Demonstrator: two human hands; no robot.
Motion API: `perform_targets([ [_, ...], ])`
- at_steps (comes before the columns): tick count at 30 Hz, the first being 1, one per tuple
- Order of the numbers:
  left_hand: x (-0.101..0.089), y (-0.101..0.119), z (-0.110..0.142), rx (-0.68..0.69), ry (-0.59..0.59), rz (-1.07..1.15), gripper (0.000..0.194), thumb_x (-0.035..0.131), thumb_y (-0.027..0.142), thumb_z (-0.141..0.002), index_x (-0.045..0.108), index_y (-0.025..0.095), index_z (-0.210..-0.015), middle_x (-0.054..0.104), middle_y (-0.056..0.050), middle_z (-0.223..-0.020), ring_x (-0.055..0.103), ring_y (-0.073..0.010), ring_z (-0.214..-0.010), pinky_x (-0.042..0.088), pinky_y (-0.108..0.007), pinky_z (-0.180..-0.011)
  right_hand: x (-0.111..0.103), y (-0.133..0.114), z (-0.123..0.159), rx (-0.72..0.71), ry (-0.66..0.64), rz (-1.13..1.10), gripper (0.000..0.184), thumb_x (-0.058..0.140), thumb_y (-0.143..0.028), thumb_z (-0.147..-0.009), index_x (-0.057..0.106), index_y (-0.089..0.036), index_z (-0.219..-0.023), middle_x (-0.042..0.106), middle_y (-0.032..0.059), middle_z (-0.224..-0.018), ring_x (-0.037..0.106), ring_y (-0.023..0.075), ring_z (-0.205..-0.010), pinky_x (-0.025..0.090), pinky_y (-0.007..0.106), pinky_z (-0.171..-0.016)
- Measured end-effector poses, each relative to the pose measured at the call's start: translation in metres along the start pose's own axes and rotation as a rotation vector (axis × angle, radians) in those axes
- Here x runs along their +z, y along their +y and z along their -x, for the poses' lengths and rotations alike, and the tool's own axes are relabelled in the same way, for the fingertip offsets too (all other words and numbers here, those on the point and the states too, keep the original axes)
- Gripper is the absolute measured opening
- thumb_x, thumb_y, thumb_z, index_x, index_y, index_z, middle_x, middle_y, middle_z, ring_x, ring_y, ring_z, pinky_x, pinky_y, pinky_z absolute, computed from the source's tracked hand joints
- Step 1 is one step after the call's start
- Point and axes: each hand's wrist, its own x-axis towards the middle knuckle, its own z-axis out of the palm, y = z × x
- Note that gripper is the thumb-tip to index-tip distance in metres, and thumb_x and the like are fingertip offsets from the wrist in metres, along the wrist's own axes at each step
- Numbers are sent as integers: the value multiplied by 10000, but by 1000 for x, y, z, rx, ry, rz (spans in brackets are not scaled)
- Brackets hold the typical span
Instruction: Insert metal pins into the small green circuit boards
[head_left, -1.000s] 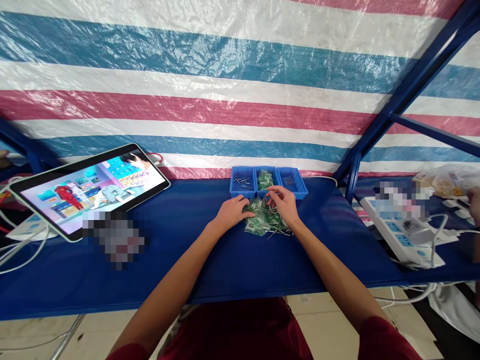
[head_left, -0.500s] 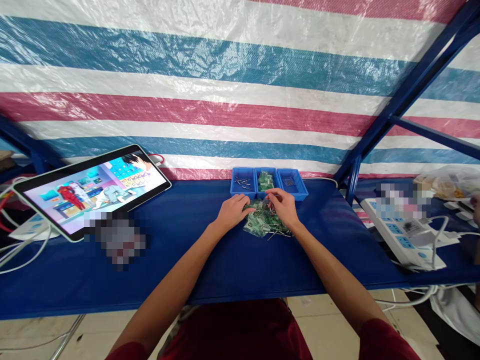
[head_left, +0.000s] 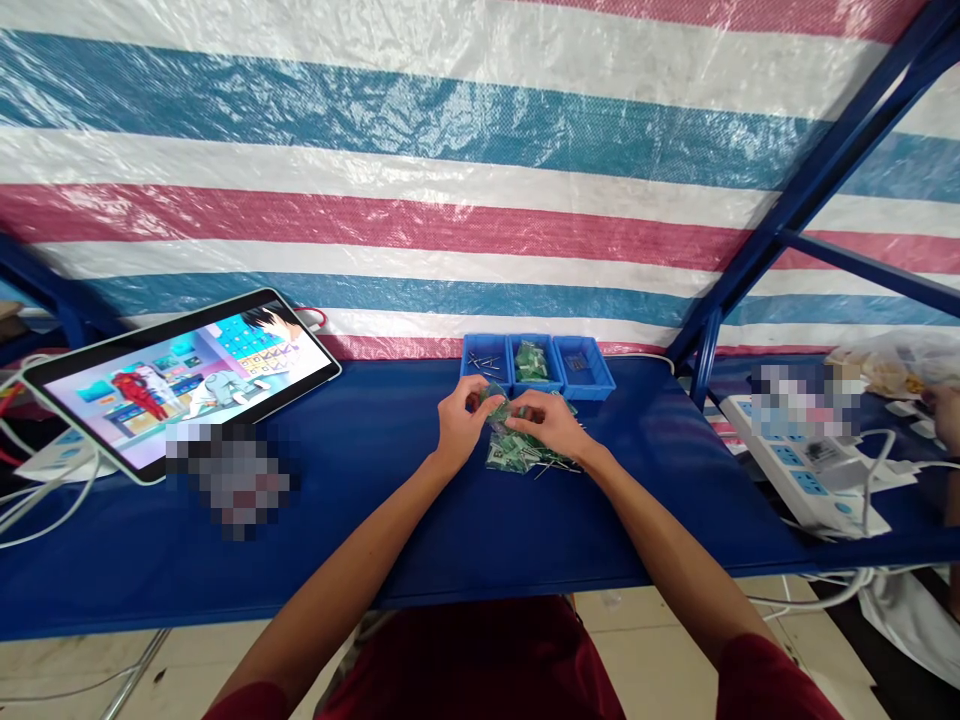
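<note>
Pinched in my left hand (head_left: 463, 425) is a small green plastic packet (head_left: 496, 402), lifted over the near side of the blue bins. My right hand (head_left: 553, 424) is closed, its fingertips pressed together at the packet's right edge. Beneath both hands lies a pile of similar green packets (head_left: 510, 455), mixed with thin metal pieces (head_left: 551, 466) like screws or rods. Behind the hands stand three joined blue bins. Thin metal pieces lie in the left bin (head_left: 486, 380), green packets (head_left: 531, 362) in the middle one, and a few small dark pieces in the right bin (head_left: 592, 382).
A tablet (head_left: 187, 380) playing a cartoon leans at the left, with a blurred object (head_left: 240, 485) before it. White power strips (head_left: 795, 465) and cables lie to the right, by a blue metal frame (head_left: 750, 250). Another person's hand (head_left: 943, 415) shows at the far right.
Both hands have risen slightly from the pile and come together, with a green packet now between them. The other person's hand has come further into view.
</note>
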Motion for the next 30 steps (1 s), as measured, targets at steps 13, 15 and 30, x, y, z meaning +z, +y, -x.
perform_targets([
  [13, 5, 3, 3, -45, 6, 164, 301, 644, 430, -837, 650, 176, -998, 643, -17, -796, 564, -105, -569, 501, -227, -585, -3, -4, 2, -89, -101, 61, 311, 563, -492, -872, 642, -192, -850, 592, 32, -804, 507, 123, -589, 404, 260, -563],
  [15, 5, 4, 4, -49, -6, 183, 300, 654, 431, -828, 647, 177, -988, 643, -11, -789, 557, -100, -548, 503, -226, -572, -2, -1, 1, -109, -41, 130, 336, 533, -503, -892, 631, -196, -799, 570, 20, -731, 478, 126, -576, 388, 264, -573],
  [30, 3, 8, 1, -17, -128, 75, 342, 684, 482, -790, 593, 167, -693, 492, 46, -553, 451, -93, -503, 405, -212, -529, -3, 3, 1, -124, 187, 217, 347, 458, -480, -926, 611, -210, -774, 563, 30, -700, 488, 159, -596, 386, 293, -607],
])
